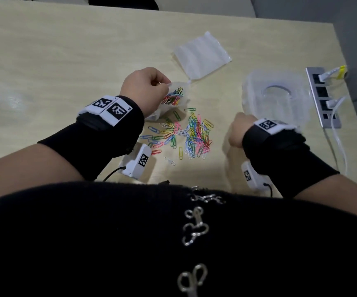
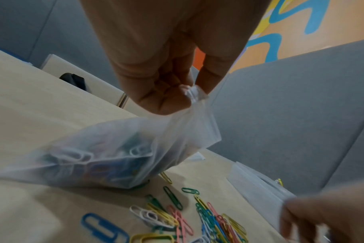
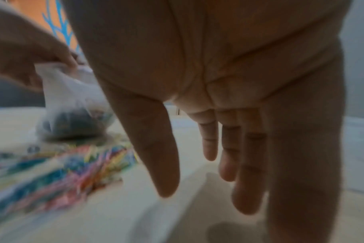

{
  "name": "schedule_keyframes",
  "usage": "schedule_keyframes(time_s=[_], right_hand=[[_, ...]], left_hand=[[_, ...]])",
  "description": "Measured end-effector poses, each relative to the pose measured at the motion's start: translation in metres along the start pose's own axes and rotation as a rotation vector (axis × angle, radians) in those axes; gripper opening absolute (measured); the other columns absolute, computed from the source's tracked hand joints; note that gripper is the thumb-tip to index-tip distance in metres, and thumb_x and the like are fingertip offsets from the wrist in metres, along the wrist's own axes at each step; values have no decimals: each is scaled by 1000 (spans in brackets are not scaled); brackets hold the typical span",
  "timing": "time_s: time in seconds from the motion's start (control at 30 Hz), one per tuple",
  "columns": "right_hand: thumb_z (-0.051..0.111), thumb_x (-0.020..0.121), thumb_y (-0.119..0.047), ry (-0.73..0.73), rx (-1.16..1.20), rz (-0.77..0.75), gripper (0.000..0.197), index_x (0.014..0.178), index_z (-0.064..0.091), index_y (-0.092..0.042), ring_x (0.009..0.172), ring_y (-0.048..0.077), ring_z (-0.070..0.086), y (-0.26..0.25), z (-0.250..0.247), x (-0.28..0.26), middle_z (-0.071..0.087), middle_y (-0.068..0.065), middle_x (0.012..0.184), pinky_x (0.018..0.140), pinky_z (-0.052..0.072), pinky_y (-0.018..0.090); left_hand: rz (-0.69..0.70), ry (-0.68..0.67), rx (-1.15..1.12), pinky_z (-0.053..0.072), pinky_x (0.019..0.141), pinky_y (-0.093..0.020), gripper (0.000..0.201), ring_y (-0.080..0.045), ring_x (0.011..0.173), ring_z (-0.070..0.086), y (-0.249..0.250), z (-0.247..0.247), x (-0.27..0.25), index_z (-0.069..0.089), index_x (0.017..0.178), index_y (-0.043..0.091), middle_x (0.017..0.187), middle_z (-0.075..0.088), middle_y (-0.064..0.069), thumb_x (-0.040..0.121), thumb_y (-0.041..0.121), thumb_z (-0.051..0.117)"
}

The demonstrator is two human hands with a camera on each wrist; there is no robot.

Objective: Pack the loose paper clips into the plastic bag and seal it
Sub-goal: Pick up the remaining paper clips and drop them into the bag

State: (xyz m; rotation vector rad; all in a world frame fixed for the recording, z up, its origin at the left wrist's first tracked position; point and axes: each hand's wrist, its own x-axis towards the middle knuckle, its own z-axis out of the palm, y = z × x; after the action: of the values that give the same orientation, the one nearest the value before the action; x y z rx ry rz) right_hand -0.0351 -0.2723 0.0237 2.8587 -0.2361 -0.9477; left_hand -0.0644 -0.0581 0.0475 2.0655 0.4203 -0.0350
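Note:
My left hand [image 1: 162,86] pinches the top rim of a small clear plastic bag [image 1: 174,99] partly filled with coloured paper clips; the bag's bottom rests on the table. In the left wrist view the hand [image 2: 187,97] pinches the bunched rim, and the bag [image 2: 106,157] sags below it. A loose pile of coloured paper clips [image 1: 186,133] lies just in front of the bag, also visible under it [image 2: 197,220]. My right hand [image 1: 236,133] hovers to the right of the pile; in the right wrist view its fingers [image 3: 210,148] hang straight and hold nothing.
Empty clear bags [image 1: 201,54] lie flat behind the held bag. A translucent plastic pack with a round hole [image 1: 276,97] sits at the right. Beyond it, a power strip [image 1: 323,97] with white cables lies near the table's right edge. Grey partition walls surround the desk.

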Motion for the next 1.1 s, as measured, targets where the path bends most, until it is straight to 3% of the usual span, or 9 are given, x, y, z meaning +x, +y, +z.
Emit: schedule_keyframes(time_s=[0.07, 0.17, 0.27, 0.37, 0.5, 0.6, 0.67, 0.8, 1.1], right_hand=[[54, 82, -16, -71, -141, 103, 46, 126, 53, -2, 121, 46, 51, 13, 24, 9, 54, 25, 131, 96, 43, 50], [33, 92, -7, -162, -222, 366, 48, 139, 44, -3, 131, 39, 44, 27, 45, 11, 47, 21, 142, 110, 31, 51], [27, 93, 1, -138, -226, 408, 50, 142, 33, 5, 137, 40, 34, 26, 59, 12, 37, 24, 149, 114, 20, 50], [28, 102, -12, -100, -188, 375, 45, 143, 30, 7, 139, 42, 31, 17, 65, 8, 32, 26, 150, 111, 24, 51], [40, 99, -13, -35, -18, 234, 45, 143, 35, -3, 134, 45, 38, -15, 56, -11, 40, 19, 147, 108, 24, 60], [57, 89, -18, 37, 313, -22, 46, 130, 40, -6, 122, 39, 52, -33, 51, -23, 44, 13, 137, 103, 38, 49], [63, 86, -26, 36, 442, -63, 56, 129, 36, -3, 117, 35, 54, -42, 53, -32, 38, 14, 134, 95, 42, 40], [80, 66, -44, 2, 337, -43, 87, 126, 32, -5, 107, 32, 56, -44, 58, -36, 33, 12, 127, 92, 45, 42], [82, 70, -30, 128, 529, -142, 83, 134, 33, -8, 115, 33, 54, -42, 42, -10, 36, 14, 133, 92, 45, 36]], left_hand=[[3, -9, 5, 56, 80, -49, 14, -24, 70, 57, 0, 2, -2, 66, 82, 26, 63, 56, 6, 76, 22, 55], [7, -21, 12, 56, 81, -49, 16, -23, 69, 56, 1, 6, -5, 67, 83, 25, 63, 55, 6, 74, 23, 53], [6, -27, 19, 56, 81, -48, 16, -23, 68, 55, 3, 9, -6, 68, 84, 24, 64, 55, 5, 76, 21, 55], [0, -28, 35, 57, 81, -47, 15, -23, 70, 56, 4, 13, -7, 69, 87, 23, 69, 57, 5, 80, 19, 56], [4, -39, 47, 57, 80, -46, 18, -24, 70, 57, 4, 17, -11, 69, 88, 23, 71, 59, 3, 79, 17, 54], [5, -39, 46, 55, 79, -45, 15, -25, 71, 59, 2, 17, -12, 68, 88, 24, 73, 59, 3, 81, 17, 56], [6, -33, 46, 56, 78, -45, 14, -25, 69, 59, 1, 15, -11, 67, 87, 25, 73, 59, 2, 81, 18, 57], [-5, -10, 34, 58, 74, -45, 16, -21, 56, 55, -2, 8, -9, 67, 85, 25, 68, 58, 4, 80, 14, 56], [-19, -18, 1, 58, 77, -49, 15, -23, 62, 54, -3, 1, -6, 65, 76, 29, 64, 56, 3, 74, 18, 56]])
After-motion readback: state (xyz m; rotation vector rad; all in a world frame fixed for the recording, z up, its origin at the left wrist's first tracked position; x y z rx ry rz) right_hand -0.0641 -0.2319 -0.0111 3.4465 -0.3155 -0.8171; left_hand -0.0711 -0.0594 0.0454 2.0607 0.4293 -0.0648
